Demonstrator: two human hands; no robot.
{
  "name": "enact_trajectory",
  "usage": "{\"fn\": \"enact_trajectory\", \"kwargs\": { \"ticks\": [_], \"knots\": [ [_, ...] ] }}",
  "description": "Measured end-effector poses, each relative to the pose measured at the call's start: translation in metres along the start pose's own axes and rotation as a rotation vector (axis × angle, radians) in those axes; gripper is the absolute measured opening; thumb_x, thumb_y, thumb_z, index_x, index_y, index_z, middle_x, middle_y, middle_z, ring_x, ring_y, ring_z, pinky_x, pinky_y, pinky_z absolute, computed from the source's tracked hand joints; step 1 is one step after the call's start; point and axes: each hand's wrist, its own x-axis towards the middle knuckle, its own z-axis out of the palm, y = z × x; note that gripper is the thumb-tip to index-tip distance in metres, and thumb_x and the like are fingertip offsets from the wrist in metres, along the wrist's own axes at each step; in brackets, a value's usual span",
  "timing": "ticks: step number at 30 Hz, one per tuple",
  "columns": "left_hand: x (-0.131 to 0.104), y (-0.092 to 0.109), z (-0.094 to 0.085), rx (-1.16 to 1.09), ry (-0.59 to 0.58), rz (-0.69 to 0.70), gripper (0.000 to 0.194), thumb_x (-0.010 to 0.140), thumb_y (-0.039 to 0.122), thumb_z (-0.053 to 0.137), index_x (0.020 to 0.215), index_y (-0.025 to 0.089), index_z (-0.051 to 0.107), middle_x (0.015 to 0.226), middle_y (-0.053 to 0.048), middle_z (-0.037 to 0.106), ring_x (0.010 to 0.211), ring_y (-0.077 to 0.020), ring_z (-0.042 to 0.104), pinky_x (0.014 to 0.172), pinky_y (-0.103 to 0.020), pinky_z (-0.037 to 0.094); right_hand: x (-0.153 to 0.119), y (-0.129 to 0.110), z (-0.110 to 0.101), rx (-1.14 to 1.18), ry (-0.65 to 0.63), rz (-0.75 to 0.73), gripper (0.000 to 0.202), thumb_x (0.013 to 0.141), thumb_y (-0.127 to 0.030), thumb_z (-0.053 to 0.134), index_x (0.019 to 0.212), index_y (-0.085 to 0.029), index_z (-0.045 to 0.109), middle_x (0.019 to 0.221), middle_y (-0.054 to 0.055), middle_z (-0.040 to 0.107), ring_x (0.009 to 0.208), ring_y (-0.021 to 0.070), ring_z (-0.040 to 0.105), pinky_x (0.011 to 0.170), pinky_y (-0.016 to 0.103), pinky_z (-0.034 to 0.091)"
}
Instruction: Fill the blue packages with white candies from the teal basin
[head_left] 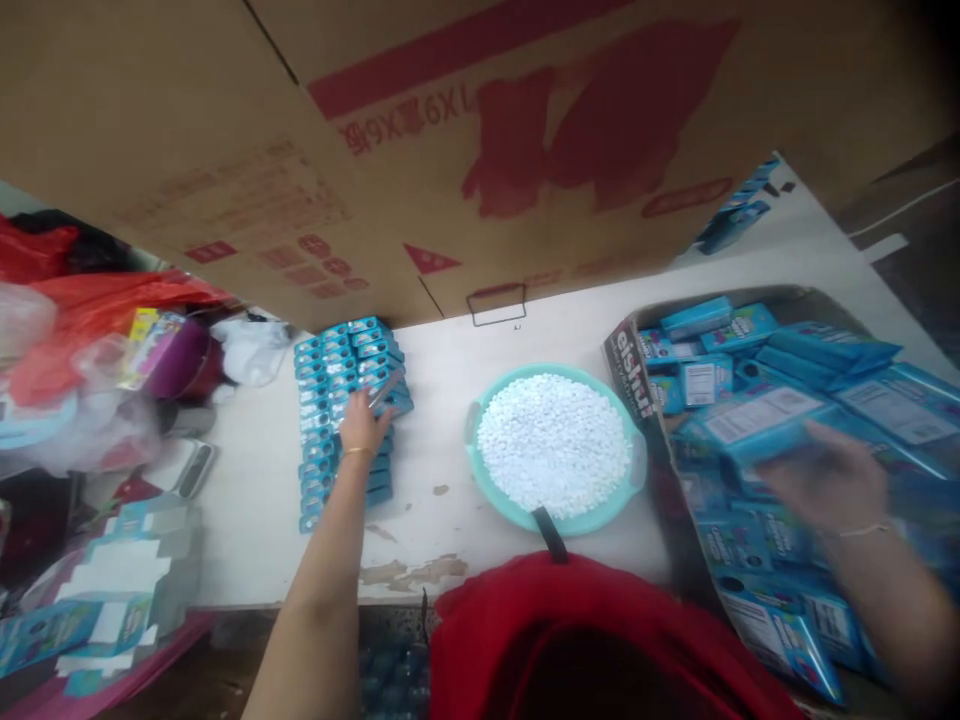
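My left hand [364,425] is over the rows of small blue packs [319,410] stacked side by side on the table. Its thumb and fingers pinch a small flat greyish pack [385,388] at the right side of those rows. To the right, my right hand [829,480] is blurred by motion above an open carton [637,375]. Its fingers grip the lower edge of a blue box [765,415] with a white printed label. Many similar blue boxes and shiny blue pouches [787,640] fill the carton beneath it.
Between my hands stands a turquoise basin [480,470] heaped with small white pellets [555,450]. A large cardboard box [420,150] walls off the table's back. Plastic bags [97,400] and flattened blue-and-white cartons [112,590] crowd the left. The white tabletop [427,420] has worn patches near its front edge.
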Motion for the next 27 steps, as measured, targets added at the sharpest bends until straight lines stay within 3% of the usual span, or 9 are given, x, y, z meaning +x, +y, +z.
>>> {"fn": "enact_trajectory", "kwargs": {
  "ticks": [2, 4, 8, 12, 17, 21, 27],
  "knots": [
    [-0.015, 0.02, -0.006, -0.108, 0.009, 0.072, 0.049, 0.087, 0.049, 0.044, 0.121, 0.014, 0.053, 0.109, -0.013, 0.063, 0.098, -0.0259, 0.06, 0.084, -0.035, 0.048, -0.023, -0.002, 0.026, 0.238, 0.031, 0.15, 0.047, 0.076, -0.066, 0.044, 0.107, -0.034, 0.061, 0.12, 0.009, 0.063, 0.118, 0.0317, 0.056, 0.091, 0.059, 0.046],
    [-0.039, 0.043, -0.011, -0.207, -0.126, 0.241, 0.042, 0.089, 0.047, 0.039, 0.113, 0.018, 0.057, 0.1, -0.008, 0.066, 0.088, -0.0214, 0.061, 0.083, -0.032, 0.048, -0.043, 0.003, 0.053, 0.287, -0.061, 0.281, 0.048, 0.068, -0.059, 0.058, 0.104, -0.027, 0.061, 0.108, 0.01, 0.068, 0.108, 0.0336, 0.061, 0.088, 0.059, 0.048],
    [-0.099, 0.091, -0.015, -0.181, -0.449, 0.492, 0.031, 0.088, 0.039, 0.042, 0.107, 0.022, 0.061, 0.093, -0.006, 0.066, 0.085, -0.0207, 0.061, 0.077, -0.031, 0.047, -0.073, 0.021, 0.084, -0.006, -0.231, 0.132, 0.063, 0.057, -0.028, 0.075, 0.117, -0.024, 0.054, 0.117, 0.006, 0.063, 0.108, 0.0278, 0.06, 0.095, 0.046, 0.047],
    [-0.142, 0.145, 0.0, -0.058, -0.535, 0.483, 0.023, 0.089, 0.027, 0.042, 0.1, 0.019, 0.06, 0.096, -0.01, 0.063, 0.092, -0.0243, 0.059, 0.076, -0.034, 0.047, -0.099, 0.033, 0.083, -0.003, -0.253, 0.074, 0.058, 0.06, -0.015, 0.072, 0.115, -0.027, 0.061, 0.119, 0.001, 0.063, 0.113, 0.0244, 0.056, 0.104, 0.04, 0.041],
    [-0.149, 0.212, 0.043, -0.159, -0.503, 0.375, 0.02, 0.091, 0.026, 0.043, 0.102, 0.017, 0.057, 0.103, -0.012, 0.062, 0.097, -0.0231, 0.058, 0.08, -0.033, 0.047, -0.108, 0.04, 0.079, 0.548, -0.038, 0.408, 0.041, 0.066, -0.021, 0.069, 0.106, -0.025, 0.064, 0.1, 0.0, 0.072, 0.099, 0.0246, 0.065, 0.092, 0.045, 0.052],
    [-0.147, 0.228, 0.06, -0.235, -0.478, 0.355, 0.025, 0.093, 0.027, 0.042, 0.11, 0.016, 0.055, 0.112, -0.012, 0.062, 0.103, -0.022, 0.059, 0.086, -0.033, 0.047, -0.103, 0.033, 0.078, 0.822, -0.013, 0.614, 0.033, 0.082, -0.039, 0.058, 0.11, -0.021, 0.061, 0.099, 0.004, 0.073, 0.095, 0.0238, 0.068, 0.082, 0.046, 0.057],
    [-0.146, 0.227, 0.066, -0.323, -0.464, 0.351, 0.028, 0.092, 0.029, 0.045, 0.114, 0.017, 0.055, 0.117, -0.011, 0.062, 0.108, -0.0223, 0.058, 0.091, -0.033, 0.046, -0.096, 0.028, 0.079, 0.903, -0.006, 0.678, 0.039, 0.085, -0.054, 0.052, 0.104, -0.021, 0.061, 0.091, 0.004, 0.074, 0.085, 0.023, 0.069, 0.072, 0.043, 0.06]
  ]
}}
